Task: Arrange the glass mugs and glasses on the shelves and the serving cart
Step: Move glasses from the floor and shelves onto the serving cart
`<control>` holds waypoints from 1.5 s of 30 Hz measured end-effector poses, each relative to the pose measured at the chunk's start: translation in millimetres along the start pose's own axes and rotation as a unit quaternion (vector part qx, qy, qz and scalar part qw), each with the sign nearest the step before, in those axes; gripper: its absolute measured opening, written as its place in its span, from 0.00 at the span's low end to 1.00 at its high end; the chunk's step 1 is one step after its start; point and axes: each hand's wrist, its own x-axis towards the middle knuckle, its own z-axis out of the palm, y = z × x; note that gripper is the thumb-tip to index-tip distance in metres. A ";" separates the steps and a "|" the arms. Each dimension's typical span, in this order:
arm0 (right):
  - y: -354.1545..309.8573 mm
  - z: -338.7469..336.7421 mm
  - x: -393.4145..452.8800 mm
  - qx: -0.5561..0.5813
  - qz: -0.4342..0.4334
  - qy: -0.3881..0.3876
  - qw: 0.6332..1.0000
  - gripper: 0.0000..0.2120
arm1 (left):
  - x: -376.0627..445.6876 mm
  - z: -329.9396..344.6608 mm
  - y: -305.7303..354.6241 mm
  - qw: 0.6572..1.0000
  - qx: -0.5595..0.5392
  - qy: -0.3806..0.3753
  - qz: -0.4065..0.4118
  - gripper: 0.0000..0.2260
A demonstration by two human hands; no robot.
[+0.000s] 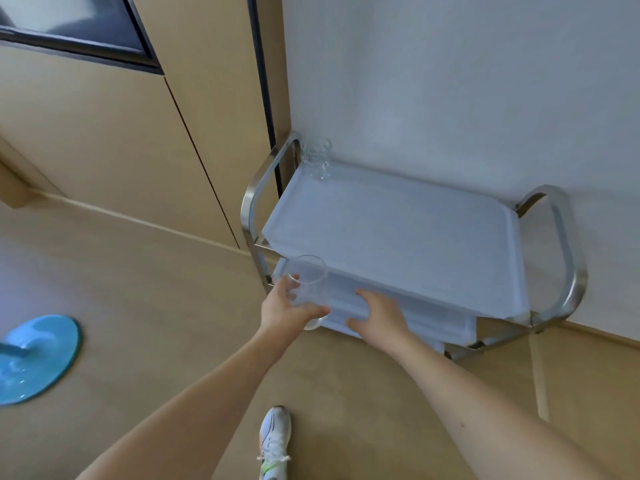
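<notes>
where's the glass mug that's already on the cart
The glass mug stands at the back left corner of the cart's top tray, against the white wall, beside the left metal handle.

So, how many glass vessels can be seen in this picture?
2. One glass mug stands at the far left corner of the cart's top tray; one glass is in the left hand. Lower shelves may hide more.

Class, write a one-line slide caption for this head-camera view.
Left hand holds a clear glass at the serving cart's lower tray; right hand rests there.
</notes>
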 end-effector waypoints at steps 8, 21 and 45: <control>31.5 70.5 55.8 -0.009 0.018 -0.033 0.999 0.34 | 53.3 13.3 -62.9 0.999 0.015 0.007 -0.046 0.26; 88.5 167.2 180.0 -0.017 0.010 0.019 1.000 0.33 | 175.4 29.0 -182.0 1.000 0.024 0.012 -0.015 0.31; 131.4 237.6 330.0 -0.124 -0.092 0.190 0.970 0.28 | 344.2 65.3 -249.5 0.976 -0.022 0.039 0.214 0.31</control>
